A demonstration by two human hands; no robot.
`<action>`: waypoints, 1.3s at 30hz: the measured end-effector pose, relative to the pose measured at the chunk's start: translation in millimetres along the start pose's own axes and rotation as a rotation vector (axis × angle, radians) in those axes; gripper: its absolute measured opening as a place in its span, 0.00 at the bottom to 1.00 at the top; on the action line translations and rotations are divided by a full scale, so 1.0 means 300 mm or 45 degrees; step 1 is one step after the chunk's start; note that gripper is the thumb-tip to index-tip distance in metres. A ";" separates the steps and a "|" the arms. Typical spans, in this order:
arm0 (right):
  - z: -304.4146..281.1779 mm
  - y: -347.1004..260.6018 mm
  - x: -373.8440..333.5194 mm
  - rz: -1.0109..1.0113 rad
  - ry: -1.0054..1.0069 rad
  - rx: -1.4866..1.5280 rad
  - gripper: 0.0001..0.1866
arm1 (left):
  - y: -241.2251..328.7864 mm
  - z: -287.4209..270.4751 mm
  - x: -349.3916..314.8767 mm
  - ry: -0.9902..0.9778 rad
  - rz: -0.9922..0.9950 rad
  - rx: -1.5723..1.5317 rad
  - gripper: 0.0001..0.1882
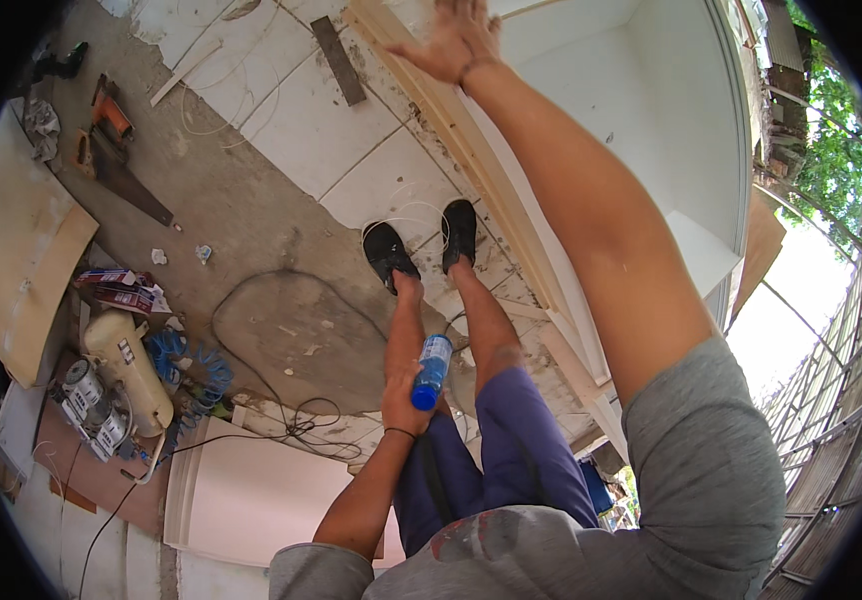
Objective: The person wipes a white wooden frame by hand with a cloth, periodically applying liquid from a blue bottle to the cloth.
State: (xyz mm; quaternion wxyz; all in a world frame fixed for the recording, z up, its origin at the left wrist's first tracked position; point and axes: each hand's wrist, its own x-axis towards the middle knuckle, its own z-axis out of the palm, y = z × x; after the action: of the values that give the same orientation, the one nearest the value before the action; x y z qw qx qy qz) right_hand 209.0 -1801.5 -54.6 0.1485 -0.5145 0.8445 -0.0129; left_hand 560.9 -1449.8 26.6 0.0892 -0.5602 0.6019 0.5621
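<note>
My left hand [401,397] is wrapped round a plastic bottle [435,365] with a blue cap and a blue-and-white label, held low in front of my left thigh. The capped end points toward me. My right arm stretches far forward, and the right hand [456,42] has its fingers spread with nothing in them. It is over the upper edge of a large white cabinet [591,90] with a pale wooden frame [471,150]. Whether the palm rests on that edge I cannot tell.
A handsaw [131,190] and an orange tool [111,112] lie on the floor at left. Below them stands a beige air compressor [129,370] with a blue coiled hose [196,372]. A black cable [236,290] loops across the floor. A dark strip [339,62] lies on the tiles.
</note>
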 end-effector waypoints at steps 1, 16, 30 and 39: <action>-0.018 -0.003 0.008 0.000 0.001 0.013 0.56 | 0.002 -0.001 -0.004 0.031 0.020 0.017 0.31; -0.154 0.686 -0.958 0.421 -0.334 0.571 0.17 | 0.084 0.060 0.058 0.423 0.378 -0.023 0.33; -0.370 0.668 -0.999 0.729 -0.297 2.203 0.11 | 0.892 -0.011 0.360 -0.299 0.440 0.456 0.32; -0.346 0.679 -1.030 0.746 -0.333 2.419 0.14 | 1.073 0.008 0.429 -0.600 0.326 0.882 0.33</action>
State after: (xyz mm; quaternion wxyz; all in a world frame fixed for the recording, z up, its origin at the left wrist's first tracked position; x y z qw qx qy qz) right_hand 137.1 -1449.7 82.3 0.5867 0.0483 0.5545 -0.5882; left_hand 264.5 -1605.3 116.5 0.3363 -0.2745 0.7827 0.4459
